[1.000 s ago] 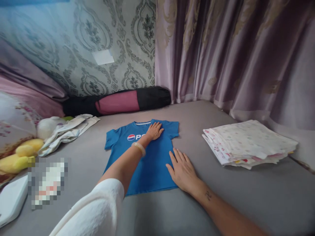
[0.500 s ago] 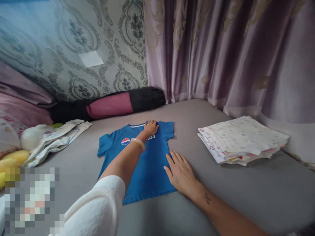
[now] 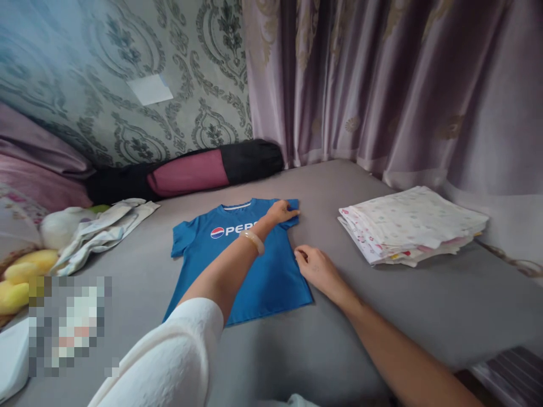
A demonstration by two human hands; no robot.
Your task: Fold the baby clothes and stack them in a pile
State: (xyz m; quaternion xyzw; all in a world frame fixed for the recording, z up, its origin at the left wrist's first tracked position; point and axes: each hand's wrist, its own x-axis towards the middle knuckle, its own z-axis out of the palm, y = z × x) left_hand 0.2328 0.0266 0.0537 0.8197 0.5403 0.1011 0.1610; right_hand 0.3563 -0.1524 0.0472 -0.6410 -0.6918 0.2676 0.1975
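Note:
A blue short-sleeved T-shirt [image 3: 271, 282] lies spread flat, front up, with a round logo and white lettering across the chest. My left hand [image 3: 280, 212] reaches across it to the shoulder by the right-hand sleeve, its fingers pinched on the cloth. The left forearm, with a pale bangle, covers part of the lettering and the middle of the shirt. At the shirt's right side edge, my right hand [image 3: 314, 267] is closed, with thumb and fingertips together on the fabric.
The shirt rests on a grey bed sheet [image 3: 339, 345]. To the right sits a stack of folded patterned cloths [image 3: 411, 220]. Crumpled light cloth [image 3: 106, 232] and plush toys [image 3: 25, 277] lie left. A black and pink long bag [image 3: 190, 172] runs along the wall; curtains [image 3: 339, 85] hang behind.
My left hand has moved right from the collar to the shoulder near the sleeve. My right hand, flat with fingers spread before, has curled closed at the shirt's side edge.

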